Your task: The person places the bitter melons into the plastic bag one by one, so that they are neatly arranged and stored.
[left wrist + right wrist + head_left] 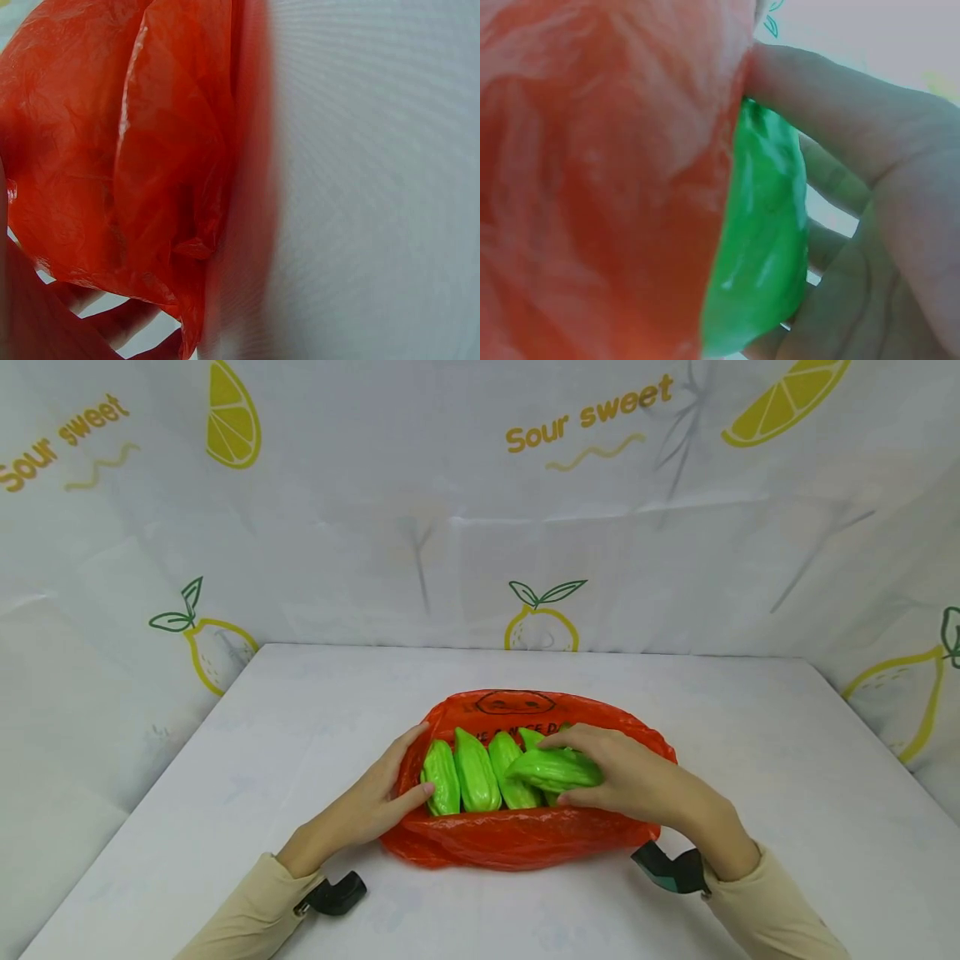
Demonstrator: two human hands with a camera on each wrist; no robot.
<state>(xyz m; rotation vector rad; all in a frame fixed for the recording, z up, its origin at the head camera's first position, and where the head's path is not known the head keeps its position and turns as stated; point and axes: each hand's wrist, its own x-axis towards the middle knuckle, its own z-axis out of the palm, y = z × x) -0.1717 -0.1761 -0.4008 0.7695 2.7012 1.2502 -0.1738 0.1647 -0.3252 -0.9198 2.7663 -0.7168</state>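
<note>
A red plastic bag (517,843) lies on its base with its mouth spread wide, and several light green, ridged bitter melons (477,772) stand side by side in it. My left hand (378,793) holds the bag's left side, with the thumb over the rim near the leftmost melon. The left wrist view shows its fingers (120,322) against the red film. At the bag's right end, my right hand (622,777) grips a bitter melon (553,770) lying crosswise above the others. That melon (761,232) also shows between thumb and fingers in the right wrist view, partly hidden by the bag.
The bag stands on a white table (247,777) whose surface extends to both sides. Behind it hangs a white curtain (337,527) with lemon prints and lettering. Black wrist straps (337,893) sit below both hands.
</note>
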